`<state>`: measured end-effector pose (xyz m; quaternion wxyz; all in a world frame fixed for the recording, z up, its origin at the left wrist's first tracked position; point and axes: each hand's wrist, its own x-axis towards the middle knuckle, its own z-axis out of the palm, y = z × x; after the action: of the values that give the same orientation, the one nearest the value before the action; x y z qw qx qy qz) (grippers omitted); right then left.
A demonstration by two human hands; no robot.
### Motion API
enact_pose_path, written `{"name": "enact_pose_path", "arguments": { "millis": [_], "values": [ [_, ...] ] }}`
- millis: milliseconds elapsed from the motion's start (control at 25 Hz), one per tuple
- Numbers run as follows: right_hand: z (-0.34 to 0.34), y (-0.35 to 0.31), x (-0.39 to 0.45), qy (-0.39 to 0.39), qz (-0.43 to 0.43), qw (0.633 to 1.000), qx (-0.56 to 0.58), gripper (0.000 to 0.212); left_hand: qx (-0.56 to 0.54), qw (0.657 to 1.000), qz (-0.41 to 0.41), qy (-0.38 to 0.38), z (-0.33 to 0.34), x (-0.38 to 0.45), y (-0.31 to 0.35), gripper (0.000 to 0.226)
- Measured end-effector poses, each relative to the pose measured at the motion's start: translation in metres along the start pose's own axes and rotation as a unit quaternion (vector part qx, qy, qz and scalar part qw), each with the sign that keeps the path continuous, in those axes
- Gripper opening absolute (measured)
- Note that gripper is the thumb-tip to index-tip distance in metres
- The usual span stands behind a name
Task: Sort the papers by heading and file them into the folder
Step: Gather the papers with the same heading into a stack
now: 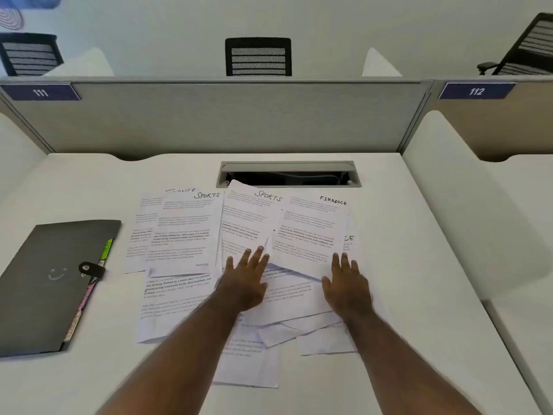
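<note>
Papers (239,265) lie fanned right of the shut folder (51,283), headings at their far ends. Left hand (245,283), nearer the folder, and right hand (347,287) press flat, fingers spread, holding nothing.

White desk (419,265) with an open cable tray (288,175) set into its far edge. Grey partition (224,121) stood behind, carrying blue number plates 111 (40,92) and 112 (476,91). Three black mesh-backed chairs beyond it: left (30,55), centre (258,56), right (526,46).
</note>
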<state>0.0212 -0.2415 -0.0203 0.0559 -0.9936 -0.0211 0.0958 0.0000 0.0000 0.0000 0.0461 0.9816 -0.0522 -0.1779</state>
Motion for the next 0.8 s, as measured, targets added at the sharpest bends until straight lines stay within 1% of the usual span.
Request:
{"name": "enact_pose_path", "arguments": {
  "millis": [40, 160, 280, 440, 520, 600, 680, 720, 800],
  "values": [
    [-0.002, 0.0, 0.001, -0.027, 0.025, 0.999, 0.025, 0.067, 0.019, 1.0, 0.013, -0.012, 0.003, 0.002, 0.008, 0.07],
    [-0.005, 0.002, 0.006, -0.059, 0.072, 0.99, 0.107, 0.065, 0.021, 0.999, 0.023, -0.043, 0.004, 0.006, 0.029, 0.067],
    [-0.006, 0.003, 0.01, -0.072, 0.085, 0.984, 0.141, 0.061, 0.023, 0.997, 0.013, -0.066, 0.001, 0.011, 0.037, 0.064],
    [-0.011, 0.007, 0.019, -0.073, 0.105, 0.981, 0.148, 0.058, 0.024, 0.998, -0.004, -0.06, 0.002, 0.015, 0.043, 0.071],
    [-0.011, 0.009, 0.023, -0.077, 0.114, 0.976, 0.17, 0.057, 0.017, 0.998, -0.006, -0.055, 0.005, 0.016, 0.042, 0.074],
    [-0.01, 0.011, 0.027, -0.077, 0.13, 0.966, 0.211, 0.056, 0.004, 0.999, -0.005, -0.04, 0.008, 0.017, 0.041, 0.073],
    [-0.008, 0.017, 0.035, -0.057, 0.155, 0.945, 0.283, 0.053, -0.006, 1.0, 0.006, -0.01, 0.007, 0.016, 0.04, 0.067],
    [-0.01, 0.019, 0.039, -0.05, 0.175, 0.925, 0.335, 0.054, -0.007, 1.0, 0.016, 0.013, 0.007, 0.015, 0.04, 0.063],
    [-0.014, 0.028, 0.046, -0.042, 0.223, 0.866, 0.446, 0.061, -0.004, 0.997, 0.038, 0.063, 0.006, 0.009, 0.041, 0.058]
  ]
}}
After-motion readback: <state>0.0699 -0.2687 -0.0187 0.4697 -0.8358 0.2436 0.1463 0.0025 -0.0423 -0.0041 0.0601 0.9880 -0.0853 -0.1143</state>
